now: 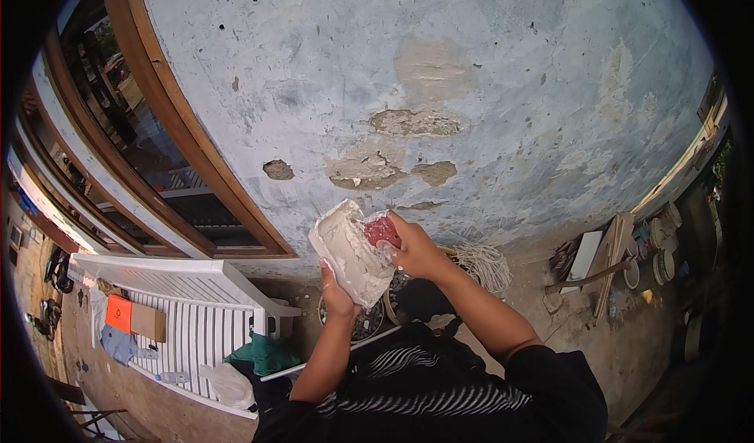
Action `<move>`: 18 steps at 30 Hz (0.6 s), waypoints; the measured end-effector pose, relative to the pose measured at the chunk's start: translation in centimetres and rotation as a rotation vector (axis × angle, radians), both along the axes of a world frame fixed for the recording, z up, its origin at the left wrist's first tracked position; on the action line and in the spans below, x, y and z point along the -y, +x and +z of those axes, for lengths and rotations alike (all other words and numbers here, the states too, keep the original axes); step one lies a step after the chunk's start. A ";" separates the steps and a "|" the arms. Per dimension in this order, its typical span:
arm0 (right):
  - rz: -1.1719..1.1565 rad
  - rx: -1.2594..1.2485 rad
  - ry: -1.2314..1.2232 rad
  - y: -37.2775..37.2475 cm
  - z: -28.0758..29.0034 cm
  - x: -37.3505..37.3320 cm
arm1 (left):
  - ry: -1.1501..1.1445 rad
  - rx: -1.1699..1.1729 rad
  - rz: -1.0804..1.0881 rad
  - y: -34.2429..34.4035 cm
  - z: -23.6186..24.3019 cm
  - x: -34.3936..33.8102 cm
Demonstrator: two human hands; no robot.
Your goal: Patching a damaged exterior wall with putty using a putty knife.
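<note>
My left hand [338,294] is closed on the lower edge of a pale, putty-smeared tray [318,241], held tilted in front of me. Whitish putty [353,256] lies thick inside it. My right hand [418,248] grips a red scraper [382,232], whose edge is down against the putty at the tray's right side; the blade itself is mostly hidden. Beyond both hands stands a worn, light blue wall [518,105]. Its plaster has broken away in several spots, among them a long patch [416,123], a wide patch [365,172] and a small dark hole [278,170].
Wood-framed windows [177,113] line the left. Below them a white slatted bench [200,329] carries an orange box [118,313], a cardboard box [148,323] and green cloth [263,354]. A bundle of pale cord [483,267] lies by the wall. Planks [613,262] and buckets stand right.
</note>
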State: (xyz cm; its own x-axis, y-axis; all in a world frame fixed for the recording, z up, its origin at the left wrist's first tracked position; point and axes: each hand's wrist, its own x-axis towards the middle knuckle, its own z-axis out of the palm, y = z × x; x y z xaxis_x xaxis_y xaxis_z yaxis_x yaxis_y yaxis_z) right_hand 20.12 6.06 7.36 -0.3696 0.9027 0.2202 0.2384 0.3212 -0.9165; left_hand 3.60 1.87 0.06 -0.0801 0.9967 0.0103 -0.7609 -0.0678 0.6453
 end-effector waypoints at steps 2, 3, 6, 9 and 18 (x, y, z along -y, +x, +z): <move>0.055 0.125 0.105 -0.8 0.5 1.2 | -0.005 0.019 0.000 0.2 0.8 0.0; 0.108 0.249 0.211 -1.1 0.5 1.7 | -0.005 0.019 -0.001 0.0 0.4 -0.2; 0.140 0.252 0.371 -1.6 0.2 2.0 | 0.001 0.060 -0.049 -0.5 -0.6 -0.4; 0.080 0.295 0.306 -0.4 1.7 2.4 | -0.016 0.116 -0.009 -0.3 -0.6 0.1; -0.142 0.322 0.289 0.6 2.0 1.2 | 0.093 0.162 0.036 0.6 -0.7 1.0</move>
